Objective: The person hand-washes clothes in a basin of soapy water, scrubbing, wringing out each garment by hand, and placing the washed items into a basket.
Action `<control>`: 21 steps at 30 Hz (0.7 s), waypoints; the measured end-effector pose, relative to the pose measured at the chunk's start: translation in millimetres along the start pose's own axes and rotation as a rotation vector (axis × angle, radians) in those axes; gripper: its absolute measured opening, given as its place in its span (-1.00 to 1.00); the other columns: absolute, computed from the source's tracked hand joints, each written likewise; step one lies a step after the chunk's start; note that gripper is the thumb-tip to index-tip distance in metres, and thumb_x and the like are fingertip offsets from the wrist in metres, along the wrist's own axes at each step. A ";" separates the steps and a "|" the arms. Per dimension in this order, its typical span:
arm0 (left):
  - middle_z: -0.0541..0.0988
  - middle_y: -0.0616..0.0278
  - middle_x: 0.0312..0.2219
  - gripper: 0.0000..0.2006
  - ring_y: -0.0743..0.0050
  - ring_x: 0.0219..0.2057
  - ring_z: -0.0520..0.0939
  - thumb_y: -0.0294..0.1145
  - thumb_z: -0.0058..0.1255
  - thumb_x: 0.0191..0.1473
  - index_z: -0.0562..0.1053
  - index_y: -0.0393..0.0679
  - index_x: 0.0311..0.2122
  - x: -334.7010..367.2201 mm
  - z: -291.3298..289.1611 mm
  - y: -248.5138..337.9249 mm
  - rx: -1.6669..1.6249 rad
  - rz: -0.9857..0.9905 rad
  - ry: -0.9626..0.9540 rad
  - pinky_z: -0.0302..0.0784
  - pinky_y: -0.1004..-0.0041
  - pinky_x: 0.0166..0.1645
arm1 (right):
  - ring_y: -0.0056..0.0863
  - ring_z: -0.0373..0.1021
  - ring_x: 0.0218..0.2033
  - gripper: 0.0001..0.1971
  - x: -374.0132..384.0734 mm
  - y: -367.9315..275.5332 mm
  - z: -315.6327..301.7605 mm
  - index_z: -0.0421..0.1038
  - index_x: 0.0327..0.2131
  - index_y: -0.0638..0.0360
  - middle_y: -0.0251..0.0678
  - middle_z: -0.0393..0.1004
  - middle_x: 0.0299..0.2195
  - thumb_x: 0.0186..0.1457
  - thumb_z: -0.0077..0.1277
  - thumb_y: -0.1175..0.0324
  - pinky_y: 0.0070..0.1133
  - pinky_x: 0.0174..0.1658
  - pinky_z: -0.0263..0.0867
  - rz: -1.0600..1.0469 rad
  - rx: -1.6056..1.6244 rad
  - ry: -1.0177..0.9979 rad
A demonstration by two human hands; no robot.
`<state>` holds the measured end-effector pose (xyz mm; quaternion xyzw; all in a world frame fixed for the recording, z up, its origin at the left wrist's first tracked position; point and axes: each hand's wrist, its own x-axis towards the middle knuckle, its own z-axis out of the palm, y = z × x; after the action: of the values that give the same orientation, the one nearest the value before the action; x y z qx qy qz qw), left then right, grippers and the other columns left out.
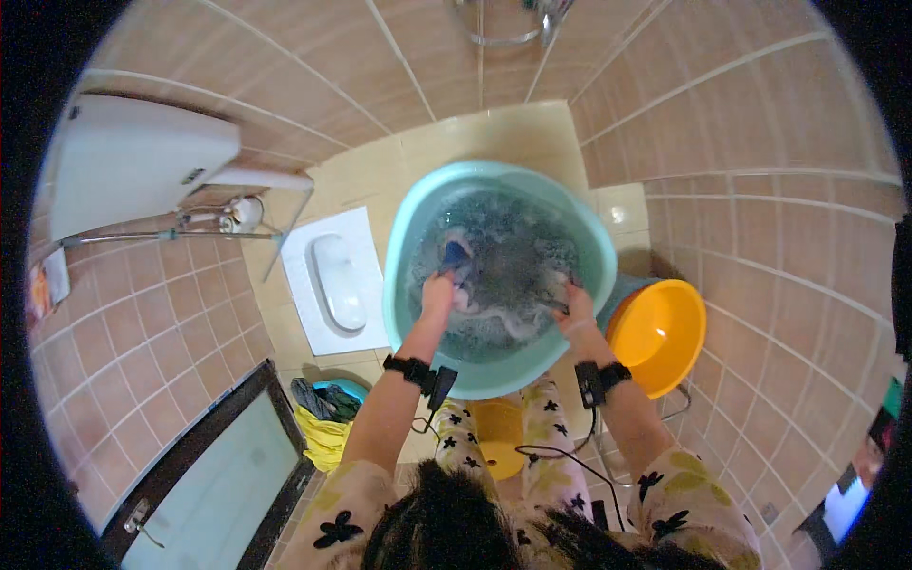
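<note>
Your left hand (pixel 438 291) grasps cloth (pixel 455 255); your right hand (pixel 576 312) is at more cloth opposite, though I cannot tell whether its fingers grip. The cloth lies partly sunk in suds (pixel 503 214) in the tub (pixel 394 261), set before your legs (pixel 549 418), probably so both arms reach in evenly.

Squat toilet (pixel 334 283): white, set into the floor (pixel 494 138) along its left edge.
Orange basin (pixel 657 342): near the floor's right edge.
Yellow cloth (pixel 325 441): heaped at the floor's lower-left corner, just beside dark cloth (pixel 325 403).
Door (pixel 204 465): pale, dark-framed, beyond that same corner.
</note>
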<state>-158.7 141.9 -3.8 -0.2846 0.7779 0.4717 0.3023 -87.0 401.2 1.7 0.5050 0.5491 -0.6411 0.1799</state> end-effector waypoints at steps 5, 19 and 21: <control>0.43 0.27 -0.63 -0.79 0.52 -0.67 0.40 -0.38 -0.23 0.03 0.39 -0.25 -0.28 -143.0 -105.7 71.8 -0.447 0.006 -0.045 0.26 0.52 -0.60 | -0.52 0.32 -0.54 -0.86 -200.8 -112.8 -20.5 0.35 -0.34 -0.02 -0.42 0.40 -0.45 -0.04 -0.10 0.36 -0.69 -0.65 0.08 0.058 0.474 0.049; 0.47 0.38 -0.53 -0.84 0.68 -0.54 0.44 -0.26 -0.07 0.00 0.40 -0.13 -0.41 -522.4 -312.2 372.2 -0.494 0.746 -0.456 0.34 0.61 -0.44 | -0.70 0.36 -0.64 -0.84 -653.3 -346.2 -102.4 0.36 -0.31 0.23 -0.37 0.45 -0.50 0.01 -0.09 0.39 -0.81 -0.73 0.20 -0.880 0.395 -0.294; 0.47 0.40 -0.55 -0.84 0.67 -0.55 0.44 -0.26 -0.07 0.00 0.40 -0.12 -0.42 -558.9 -330.4 399.1 -0.489 0.863 -0.529 0.34 0.61 -0.43 | -0.68 0.39 -0.54 -0.77 -704.0 -374.2 -111.3 0.29 -0.18 0.32 -0.27 0.44 -0.39 0.07 -0.19 0.46 -0.84 -0.65 0.28 -1.005 0.442 -0.270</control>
<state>-149.8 87.4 756.3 0.1257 0.5895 0.7745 0.1921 -31.5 395.9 804.7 0.1206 0.5467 -0.8068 -0.1887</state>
